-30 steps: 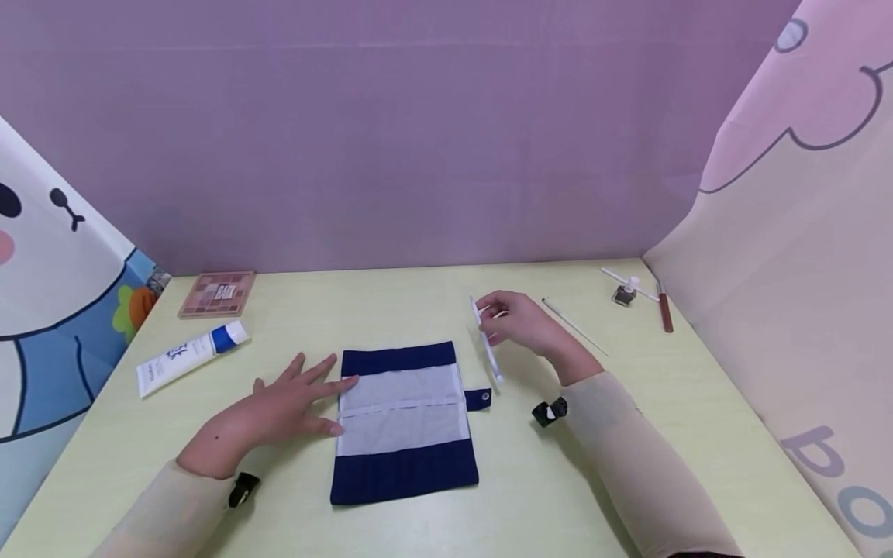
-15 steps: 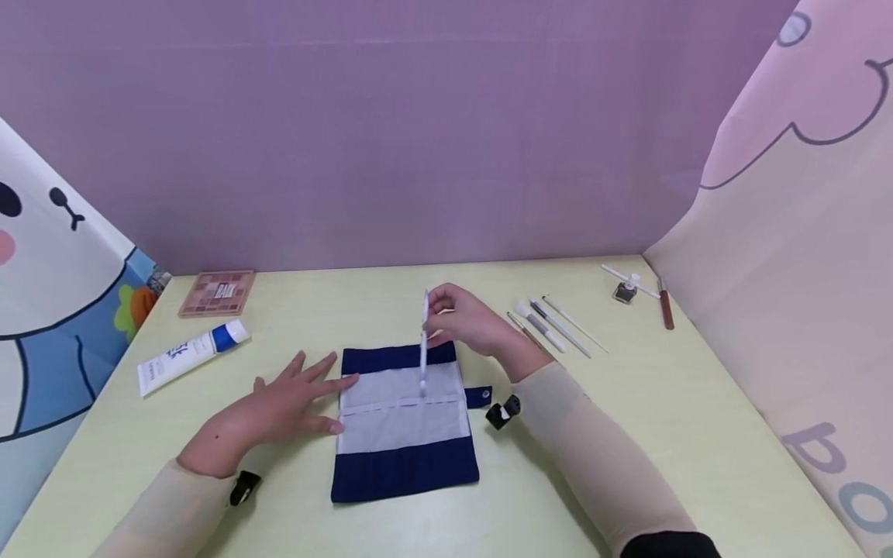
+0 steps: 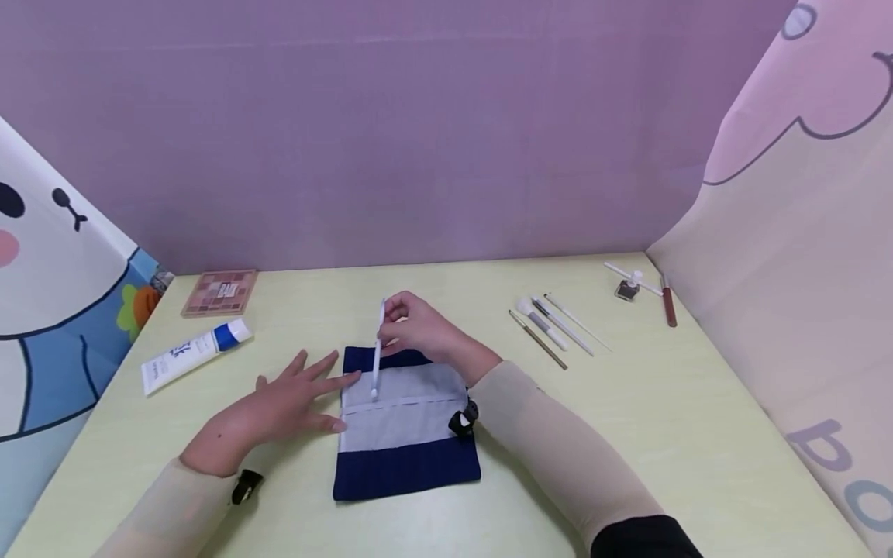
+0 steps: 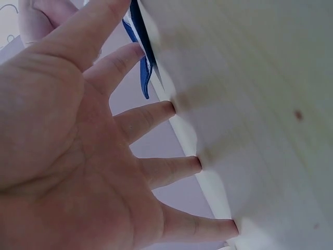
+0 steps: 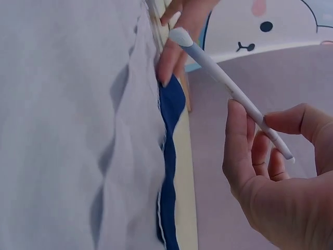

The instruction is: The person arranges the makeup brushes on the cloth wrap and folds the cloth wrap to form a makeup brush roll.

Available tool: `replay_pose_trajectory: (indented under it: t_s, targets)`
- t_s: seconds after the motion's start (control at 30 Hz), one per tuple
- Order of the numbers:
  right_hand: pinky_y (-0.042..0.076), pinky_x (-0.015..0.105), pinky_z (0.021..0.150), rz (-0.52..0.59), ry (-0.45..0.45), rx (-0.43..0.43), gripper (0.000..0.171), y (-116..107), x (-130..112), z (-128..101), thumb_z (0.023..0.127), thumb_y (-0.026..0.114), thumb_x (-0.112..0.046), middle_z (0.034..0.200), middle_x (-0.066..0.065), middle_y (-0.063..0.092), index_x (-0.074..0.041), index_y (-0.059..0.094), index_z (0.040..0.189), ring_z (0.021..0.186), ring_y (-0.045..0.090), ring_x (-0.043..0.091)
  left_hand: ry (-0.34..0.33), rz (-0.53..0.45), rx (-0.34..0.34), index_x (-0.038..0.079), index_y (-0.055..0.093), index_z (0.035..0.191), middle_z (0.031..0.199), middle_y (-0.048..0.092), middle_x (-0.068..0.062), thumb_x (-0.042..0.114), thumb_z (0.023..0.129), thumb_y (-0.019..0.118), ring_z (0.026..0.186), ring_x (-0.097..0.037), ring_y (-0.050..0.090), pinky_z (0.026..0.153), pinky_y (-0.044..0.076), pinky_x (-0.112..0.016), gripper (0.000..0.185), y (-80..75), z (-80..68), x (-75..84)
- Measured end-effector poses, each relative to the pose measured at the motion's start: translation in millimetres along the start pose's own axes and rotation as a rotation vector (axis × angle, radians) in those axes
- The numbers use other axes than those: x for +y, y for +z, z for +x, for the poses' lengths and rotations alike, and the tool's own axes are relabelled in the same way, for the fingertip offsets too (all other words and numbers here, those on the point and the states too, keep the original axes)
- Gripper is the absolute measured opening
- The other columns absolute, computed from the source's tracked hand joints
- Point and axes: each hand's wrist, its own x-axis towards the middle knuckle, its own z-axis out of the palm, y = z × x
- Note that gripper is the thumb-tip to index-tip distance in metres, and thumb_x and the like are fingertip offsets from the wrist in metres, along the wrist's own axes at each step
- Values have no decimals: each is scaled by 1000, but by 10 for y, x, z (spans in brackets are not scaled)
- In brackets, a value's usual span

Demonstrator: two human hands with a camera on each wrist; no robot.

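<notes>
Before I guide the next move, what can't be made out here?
Pouch, head view: top right corner hidden by the right hand and its wrist.
Pouch, left wrist view: largely cut off by the top edge.
Tube, head view: fine print too small to read.
Palette, head view: lettering too small.

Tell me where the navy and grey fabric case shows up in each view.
Head: the case, lower middle.
Left wrist: the case, a sliver, upper part, left of centre.
Right wrist: the case, across the left half.
Shared landmark: the left hand, at its edge.
</notes>
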Motion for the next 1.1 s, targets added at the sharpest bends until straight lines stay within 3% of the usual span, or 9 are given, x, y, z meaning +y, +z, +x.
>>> replay_pose_trajectory:
  t_s: [0.37, 0.87, 1.1]
  targets:
    - [69, 38, 81, 5, 25, 3, 33, 203, 61, 99, 95, 61, 9, 104, 10, 52, 0, 45, 123, 81, 68, 22, 2, -11, 3, 39, 48, 161, 178, 26, -18, 68, 89, 74, 158, -67, 12, 98, 16, -102, 82, 1, 4, -13]
    - [67, 50, 91, -25, 82, 19, 30, 192, 139, 132, 102, 66, 0, 107, 12, 60, -6, 44, 121, 81, 72, 22, -6, -12, -20, 38, 44, 163, 179, 24, -19, 68, 89, 75, 158, -68, 10, 98, 17, -102, 86, -54, -16, 42]
    - [68, 45, 87, -32, 91, -13, 30, 196, 126, 120, 102, 64, 1, 105, 11, 60, -6, 43, 122, 79, 72, 22, -11, -10, -29, 38, 45, 163, 179, 24, -19, 68, 89, 75, 158, -69, 10, 98, 17, -102, 86, -59, -11, 39]
